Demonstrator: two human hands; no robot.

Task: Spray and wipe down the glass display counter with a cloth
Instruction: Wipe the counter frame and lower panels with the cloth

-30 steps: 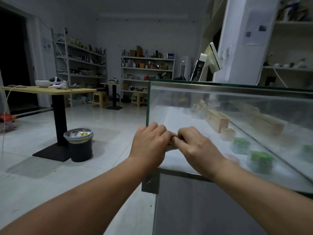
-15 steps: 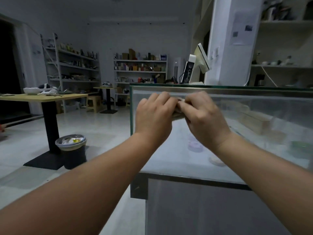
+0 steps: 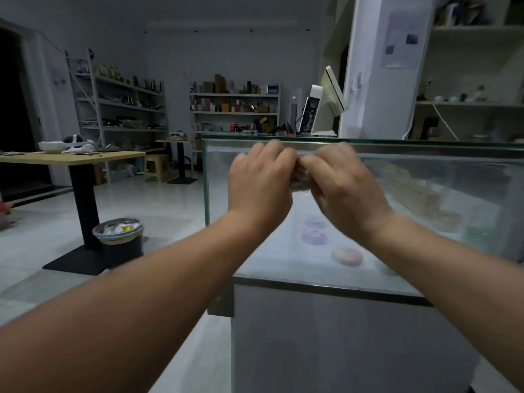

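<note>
the left hand (image 3: 259, 182) and right hand (image 3: 344, 188), gripping the cloth (image 3: 301, 177) between them, are now higher on the glass counter (image 3: 442, 145), at its top edge.

We can't read any txt, nos. or brands here. The sheet (image 3: 399, 52) on the pillar (image 3: 365, 89) has two dark pics and maybe faint print, too blurred for us to make out. Boxes (image 3: 211, 87) on the back shelf (image 3: 235, 112) are too small and dim for us to read any labels, and the screen (image 3: 310, 112) shows only a blurred img.
</note>
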